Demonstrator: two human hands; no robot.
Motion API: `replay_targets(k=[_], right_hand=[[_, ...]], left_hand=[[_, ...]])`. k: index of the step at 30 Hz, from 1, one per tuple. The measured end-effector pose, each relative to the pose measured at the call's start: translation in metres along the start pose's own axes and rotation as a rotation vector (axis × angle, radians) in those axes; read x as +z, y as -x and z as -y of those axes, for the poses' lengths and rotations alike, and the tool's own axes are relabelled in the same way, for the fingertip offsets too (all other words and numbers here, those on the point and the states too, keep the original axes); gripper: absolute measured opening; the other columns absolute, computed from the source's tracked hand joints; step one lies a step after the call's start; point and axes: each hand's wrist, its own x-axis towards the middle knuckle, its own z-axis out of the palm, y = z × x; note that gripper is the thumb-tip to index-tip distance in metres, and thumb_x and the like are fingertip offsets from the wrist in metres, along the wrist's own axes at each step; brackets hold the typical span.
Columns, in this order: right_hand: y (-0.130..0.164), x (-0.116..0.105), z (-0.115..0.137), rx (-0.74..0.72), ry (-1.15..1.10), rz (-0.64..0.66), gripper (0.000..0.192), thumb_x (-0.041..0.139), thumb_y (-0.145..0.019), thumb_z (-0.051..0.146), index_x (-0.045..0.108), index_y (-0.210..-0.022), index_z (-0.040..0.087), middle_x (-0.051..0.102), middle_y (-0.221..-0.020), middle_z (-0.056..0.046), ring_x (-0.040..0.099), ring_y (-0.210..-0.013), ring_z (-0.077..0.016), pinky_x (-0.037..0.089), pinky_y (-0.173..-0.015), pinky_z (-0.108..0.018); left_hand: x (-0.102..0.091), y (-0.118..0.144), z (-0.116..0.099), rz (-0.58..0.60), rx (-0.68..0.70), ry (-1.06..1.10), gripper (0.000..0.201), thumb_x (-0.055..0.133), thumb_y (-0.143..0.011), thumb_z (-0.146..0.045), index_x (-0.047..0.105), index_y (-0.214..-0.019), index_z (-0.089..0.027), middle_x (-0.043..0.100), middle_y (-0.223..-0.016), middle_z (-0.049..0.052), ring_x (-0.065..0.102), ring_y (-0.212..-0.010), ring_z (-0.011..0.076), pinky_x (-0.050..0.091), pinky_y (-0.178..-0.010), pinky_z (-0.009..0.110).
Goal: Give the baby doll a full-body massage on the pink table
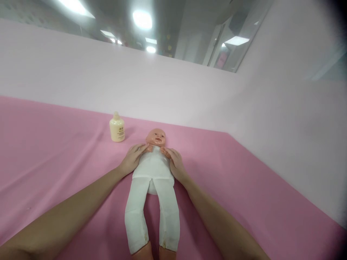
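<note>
Arms [73,206] outstretched, left hand [132,158] and right hand [176,162] flank the doll [153,166].

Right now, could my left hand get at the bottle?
Probably yes. Your left hand is against the doll, and the bottle stands upright just beyond it, with only pink cloth showing between. The hand would likely need to leave the doll.
</note>
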Motion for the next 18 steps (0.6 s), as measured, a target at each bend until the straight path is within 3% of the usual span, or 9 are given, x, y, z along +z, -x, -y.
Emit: replay_targets(k=[2, 5, 9, 12, 14, 16, 18], right_hand=[[0.001, -0.001, 0.002, 0.047, -0.085, -0.068, 0.052, 0.034, -0.091, 0.016, 0.043, -0.14, 0.029, 0.051, -0.14, -0.004, 0.043, -0.133, -0.0217, 0.029, -0.115, -0.05], [0.0, -0.004, 0.003, 0.18, -0.301, -0.227, 0.054, 0.04, -0.093, 0.025, 0.03, -0.146, 0.027, 0.038, -0.152, -0.006, 0.035, -0.14, -0.0205, 0.028, -0.117, -0.047], [-0.003, -0.006, -0.009, 0.372, -0.528, -0.524, 0.066, 0.045, -0.086, 0.024, 0.022, -0.147, 0.029, 0.027, -0.157, -0.005, 0.028, -0.144, -0.0184, 0.024, -0.119, -0.047], [-0.005, -0.005, -0.027, 0.597, -0.597, -0.739, 0.073, 0.046, -0.079, 0.023, 0.019, -0.147, 0.026, 0.03, -0.154, -0.008, 0.034, -0.141, -0.0199, 0.03, -0.117, -0.048], [-0.004, -0.004, -0.037, 0.729, -0.641, -0.81, 0.077, 0.046, -0.076, 0.022, 0.017, -0.147, 0.023, 0.031, -0.153, -0.011, 0.036, -0.14, -0.0206, 0.034, -0.115, -0.047], [-0.003, -0.003, -0.041, 0.761, -0.652, -0.821, 0.077, 0.046, -0.075, 0.023, 0.017, -0.147, 0.024, 0.032, -0.153, -0.01, 0.036, -0.14, -0.0203, 0.034, -0.114, -0.047], [-0.003, -0.003, -0.037, 0.682, -0.615, -0.776, 0.076, 0.046, -0.077, 0.023, 0.017, -0.147, 0.027, 0.031, -0.154, -0.008, 0.034, -0.141, -0.0197, 0.032, -0.116, -0.047]], left_hand=[[0.0, 0.001, 0.0, -0.1, -0.07, 0.036, 0.052, 0.038, -0.093, -0.018, 0.037, -0.145, -0.025, 0.047, -0.137, 0.011, 0.04, -0.129, 0.0269, 0.031, -0.111, 0.051], [-0.003, 0.0, 0.004, -0.343, -0.248, 0.146, 0.063, 0.047, -0.089, -0.019, 0.024, -0.148, -0.023, 0.035, -0.145, 0.013, 0.03, -0.138, 0.0287, 0.025, -0.116, 0.051], [-0.005, -0.001, 0.021, -0.628, -0.57, 0.411, 0.064, 0.05, -0.085, -0.019, 0.023, -0.142, -0.028, 0.035, -0.143, 0.01, 0.037, -0.135, 0.027, 0.037, -0.111, 0.045], [-0.004, 0.0, 0.036, -0.708, -0.771, 0.611, 0.058, 0.047, -0.086, -0.021, 0.024, -0.137, -0.032, 0.041, -0.139, 0.009, 0.046, -0.128, 0.0247, 0.045, -0.103, 0.044], [-0.003, 0.0, 0.041, -0.725, -0.827, 0.68, 0.058, 0.046, -0.086, -0.021, 0.023, -0.137, -0.034, 0.041, -0.139, 0.008, 0.047, -0.129, 0.0234, 0.045, -0.104, 0.044], [-0.002, 0.0, 0.04, -0.731, -0.821, 0.699, 0.059, 0.047, -0.086, -0.022, 0.022, -0.138, -0.036, 0.041, -0.141, 0.006, 0.045, -0.131, 0.0223, 0.044, -0.105, 0.042], [-0.003, -0.002, 0.037, -0.717, -0.778, 0.699, 0.056, 0.046, -0.089, -0.026, 0.022, -0.138, -0.037, 0.041, -0.142, 0.005, 0.044, -0.132, 0.0215, 0.043, -0.106, 0.04]])
